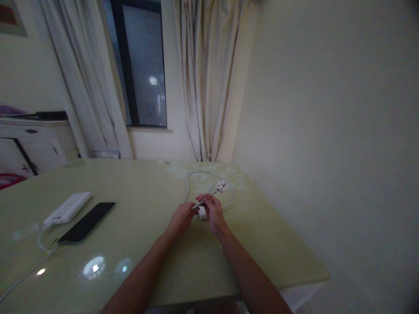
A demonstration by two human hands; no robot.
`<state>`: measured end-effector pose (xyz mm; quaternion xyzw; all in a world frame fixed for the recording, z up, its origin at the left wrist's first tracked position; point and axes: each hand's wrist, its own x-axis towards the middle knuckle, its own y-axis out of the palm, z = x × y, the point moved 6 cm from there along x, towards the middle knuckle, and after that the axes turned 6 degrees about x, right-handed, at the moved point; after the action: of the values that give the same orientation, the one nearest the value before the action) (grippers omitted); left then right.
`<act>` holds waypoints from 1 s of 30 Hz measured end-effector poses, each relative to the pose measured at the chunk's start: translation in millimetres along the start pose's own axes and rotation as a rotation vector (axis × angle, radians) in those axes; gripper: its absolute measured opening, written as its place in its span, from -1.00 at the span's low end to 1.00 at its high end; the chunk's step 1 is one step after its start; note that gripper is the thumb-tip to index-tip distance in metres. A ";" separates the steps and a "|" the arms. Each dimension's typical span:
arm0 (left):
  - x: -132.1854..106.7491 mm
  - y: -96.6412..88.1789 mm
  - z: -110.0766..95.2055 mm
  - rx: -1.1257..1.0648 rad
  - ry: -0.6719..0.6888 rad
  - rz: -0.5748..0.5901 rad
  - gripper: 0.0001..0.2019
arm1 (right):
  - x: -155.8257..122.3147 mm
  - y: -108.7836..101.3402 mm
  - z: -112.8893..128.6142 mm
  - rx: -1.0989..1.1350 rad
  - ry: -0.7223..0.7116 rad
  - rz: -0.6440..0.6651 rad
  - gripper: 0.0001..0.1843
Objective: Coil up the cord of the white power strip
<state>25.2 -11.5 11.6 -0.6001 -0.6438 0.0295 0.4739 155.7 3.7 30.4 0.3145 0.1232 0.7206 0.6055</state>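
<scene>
Near the table's right side, my left hand (182, 217) and my right hand (213, 212) are close together, both closed on a white power cord (199, 203). The cord is gathered between my fingers, and one loop of it curves out over the table beyond my hands. A white plug (222, 186) with metal pins pointing up and outward sits just past my right fingertips. Below the fingers, between the two hands, is a small white block-shaped piece (202, 212), partly hidden by my right hand. Whether it touches the table I cannot tell.
On the left of the glossy table (137, 187) lie a black-screened phone (87, 222) and a white power bank (68, 208), with a white cable (24, 279) running toward the left edge. A wall (327, 131) borders the table's right side. Curtains (209, 78) hang behind.
</scene>
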 end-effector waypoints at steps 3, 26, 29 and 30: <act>-1.8 -5.7 -1.8 0.030 -0.046 -0.073 -0.66 | 1.6 -2.4 -1.5 -0.039 0.025 -0.018 -0.55; -15.2 -41.4 -25.0 0.052 0.094 -0.403 -0.79 | -20.2 6.3 40.9 -1.291 -0.618 -0.056 -0.65; -13.3 -44.7 -25.3 -0.011 0.032 -0.460 -0.70 | -15.2 -2.5 40.9 -1.187 -0.534 -0.117 -0.58; -12.1 -44.9 -26.1 -0.029 0.020 -0.462 -0.67 | -12.8 -7.1 40.8 -1.110 -0.490 -0.155 -0.56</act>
<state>6.5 -47.6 46.2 -0.4438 -0.7598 -0.0951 0.4655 186.8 -15.1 54.0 0.0988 -0.3909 0.5376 0.7405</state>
